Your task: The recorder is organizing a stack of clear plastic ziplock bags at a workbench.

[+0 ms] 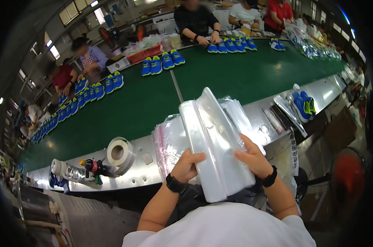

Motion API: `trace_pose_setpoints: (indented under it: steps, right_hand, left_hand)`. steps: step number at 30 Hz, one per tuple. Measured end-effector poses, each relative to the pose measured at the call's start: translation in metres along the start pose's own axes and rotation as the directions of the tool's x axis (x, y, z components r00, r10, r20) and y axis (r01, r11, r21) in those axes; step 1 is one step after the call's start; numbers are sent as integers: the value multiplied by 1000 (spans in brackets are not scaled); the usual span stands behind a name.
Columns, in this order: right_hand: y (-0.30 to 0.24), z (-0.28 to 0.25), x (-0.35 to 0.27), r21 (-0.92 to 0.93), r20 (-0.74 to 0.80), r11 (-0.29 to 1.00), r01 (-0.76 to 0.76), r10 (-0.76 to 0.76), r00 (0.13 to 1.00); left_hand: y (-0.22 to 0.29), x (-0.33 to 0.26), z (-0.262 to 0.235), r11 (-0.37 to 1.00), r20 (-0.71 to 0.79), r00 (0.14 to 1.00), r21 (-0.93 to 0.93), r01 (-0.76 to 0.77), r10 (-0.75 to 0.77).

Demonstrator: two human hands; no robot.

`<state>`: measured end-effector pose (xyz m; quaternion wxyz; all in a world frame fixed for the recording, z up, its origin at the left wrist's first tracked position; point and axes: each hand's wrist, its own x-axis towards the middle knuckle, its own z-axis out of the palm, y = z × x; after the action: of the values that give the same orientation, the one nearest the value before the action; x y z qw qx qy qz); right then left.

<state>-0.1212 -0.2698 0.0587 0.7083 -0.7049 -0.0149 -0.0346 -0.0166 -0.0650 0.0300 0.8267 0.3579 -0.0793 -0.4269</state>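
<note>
Between my two hands I hold a folded stack of clear plastic bags [213,144], raised in front of me and slightly tilted. My left hand [186,164] grips its left edge, thumb on top and fingers underneath. On the right edge, my right hand [252,155] is closed the same way, its thumb pressing the film. Beneath and to the left lies a pile of clear bags with pink seal strips [164,148] on the metal ledge. More clear bags [238,113] show behind the held stack, partly hidden by it.
A green conveyor belt [125,111] carries rows of blue shoes [81,99]; people stand along its far side. On the metal ledge are a label roll [118,152], a dark bottle [94,166], a clear bottle [73,171], scissors [264,129] and blue shoes [302,107]. A fan [347,175] stands right.
</note>
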Motion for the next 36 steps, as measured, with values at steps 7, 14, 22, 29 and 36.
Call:
trace_pose_setpoints:
  steps: [7,14,22,29,36]
  right_hand:
    - [-13,10,2,-454,-77,879,145,-201,977]
    - [-21,21,7,-38,-39,993,114,-115,993]
    - [-21,-15,14,418,-106,903,98,-58,993]
    - [1,-11,21,-24,-149,999,27,-30,988]
    - [-27,10,32,-353,179,906,234,-180,967]
  left_hand:
    - [-2,5,10,862,-132,945,463,-207,298]
    - [-12,16,29,983,189,975,121,-138,114]
    - [6,4,4,982,19,989,-121,-143,146]
    - [17,-5,21,979,36,987,-139,-152,158]
    - [20,0,49,978,61,977,40,-207,204]
